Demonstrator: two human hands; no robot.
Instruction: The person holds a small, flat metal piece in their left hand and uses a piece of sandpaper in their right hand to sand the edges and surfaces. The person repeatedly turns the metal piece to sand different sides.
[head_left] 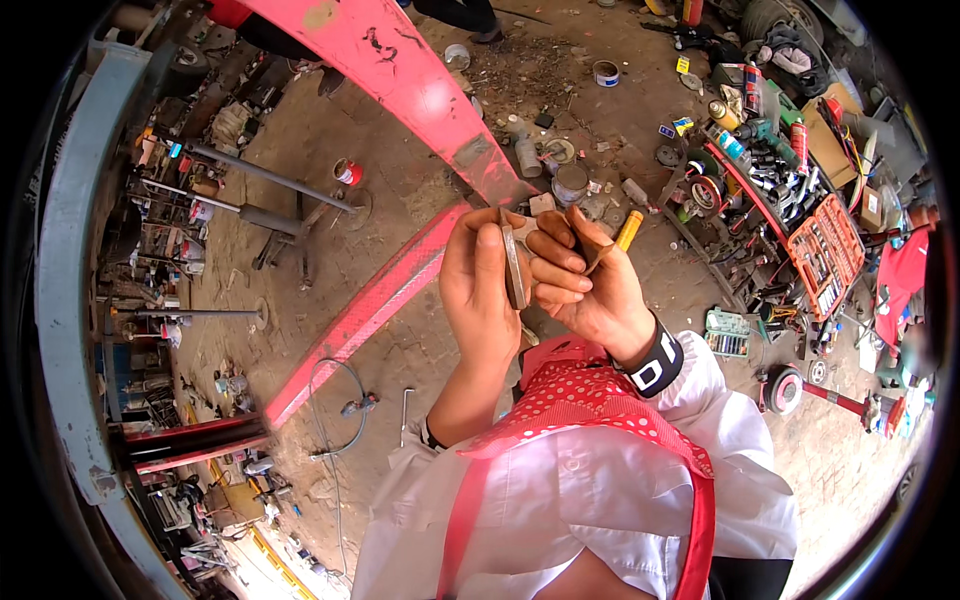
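Observation:
My left hand (476,275) is closed around a flat, dark brownish metal-looking piece (516,272), held nearly edge-on between thumb and fingers. Close beside it, my right hand (605,300) has its fingers curled around a thin, brown, bent piece (595,256) that looks like folded sandpaper. Its exact kind is unclear. A yellow cylinder (629,231) shows just beyond the right hand; whether the hand holds it, I cannot tell. Both hands are raised in front of my chest, above the floor.
Worn red beams (360,300) cross beyond and left of my hands. A grey metal post (75,260) curves along the left. At right stand a cluttered tool cart (745,205) and an orange socket set (826,255). A cable (325,400) and several cans lie on the floor.

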